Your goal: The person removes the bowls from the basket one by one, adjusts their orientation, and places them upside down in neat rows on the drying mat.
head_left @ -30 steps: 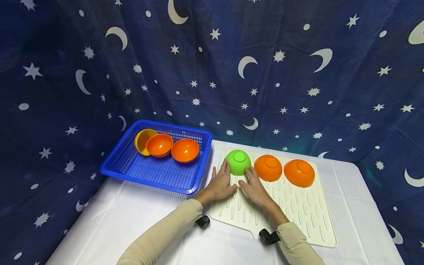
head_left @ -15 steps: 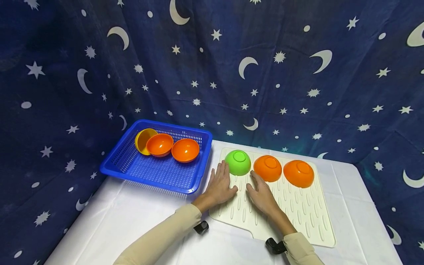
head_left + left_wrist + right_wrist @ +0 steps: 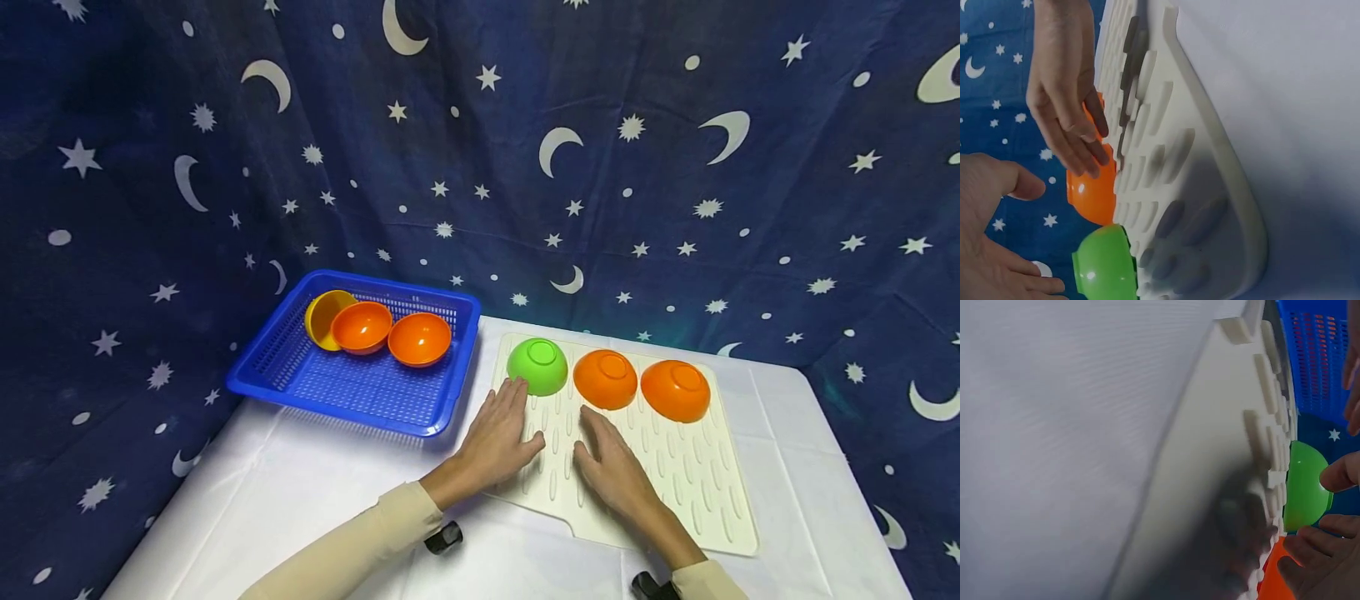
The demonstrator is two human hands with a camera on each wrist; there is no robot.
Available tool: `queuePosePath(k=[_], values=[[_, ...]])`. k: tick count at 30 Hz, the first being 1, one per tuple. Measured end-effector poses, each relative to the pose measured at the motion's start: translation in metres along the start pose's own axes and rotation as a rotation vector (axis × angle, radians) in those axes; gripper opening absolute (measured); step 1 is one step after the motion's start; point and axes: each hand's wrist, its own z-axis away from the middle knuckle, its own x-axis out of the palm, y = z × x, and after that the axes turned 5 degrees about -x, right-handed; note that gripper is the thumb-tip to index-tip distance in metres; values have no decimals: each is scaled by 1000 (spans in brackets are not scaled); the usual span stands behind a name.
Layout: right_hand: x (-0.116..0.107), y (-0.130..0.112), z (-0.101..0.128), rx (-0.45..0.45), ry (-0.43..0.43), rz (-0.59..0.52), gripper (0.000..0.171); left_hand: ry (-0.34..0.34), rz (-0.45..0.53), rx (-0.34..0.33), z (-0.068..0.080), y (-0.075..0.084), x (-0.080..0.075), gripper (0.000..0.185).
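Three upturned plastic bowls on the ribbed cream drying mat (image 3: 675, 475): one green (image 3: 537, 367), two orange (image 3: 606, 379) (image 3: 675, 391).
Left hand (image 3: 497, 437) and right hand (image 3: 617, 467) lie flat on it, grip wide, holding nothing.

no readable text, labels, brands or numbers on anything in view

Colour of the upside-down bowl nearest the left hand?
Bright green. The bowl sits inverted on the cream mat; clearest in the head view.
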Motion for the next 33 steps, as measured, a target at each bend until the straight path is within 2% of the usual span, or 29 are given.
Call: queuePosePath(k=[8,12,17,20,27,33], values=[[-3,6,29,-108,-25,169,60,69,20,111,16,-2,-13,73],[-8,13,42,-84,-24,205,60,83,27,153,22,-4,-23,72],[-15,24,52,-40,-34,187,59,88,7,191,33,-14,-38,69],[-21,28,56,-21,-37,162,58,85,31,191,40,-21,-46,67],[-37,35,61,58,-33,55,59,87,171,157,49,-41,-65,64],[-49,43,64,119,0,62,58,129,142,127,47,-59,-80,61]])
